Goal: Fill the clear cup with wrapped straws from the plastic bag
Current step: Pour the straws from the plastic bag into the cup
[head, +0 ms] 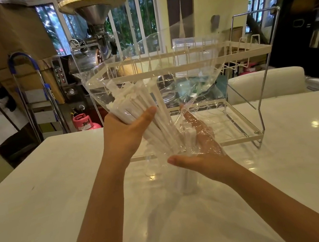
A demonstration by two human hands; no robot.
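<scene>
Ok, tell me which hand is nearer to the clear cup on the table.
Right. The right hand is open, palm up, directly above the clear cup, under the plastic bag. The left hand is higher and further left, gripping the wrapped straws through the bag.

Wire rack (pixel 246 52) blocks behind the bag (pixel 168 60); near tabletop (pixel 44 192) lies open.

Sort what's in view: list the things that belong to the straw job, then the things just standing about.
Part of the job: plastic bag, wrapped straws, clear cup, left hand, right hand.

Just standing about: dish rack, pink gas bottle, white table, white chair.
</scene>
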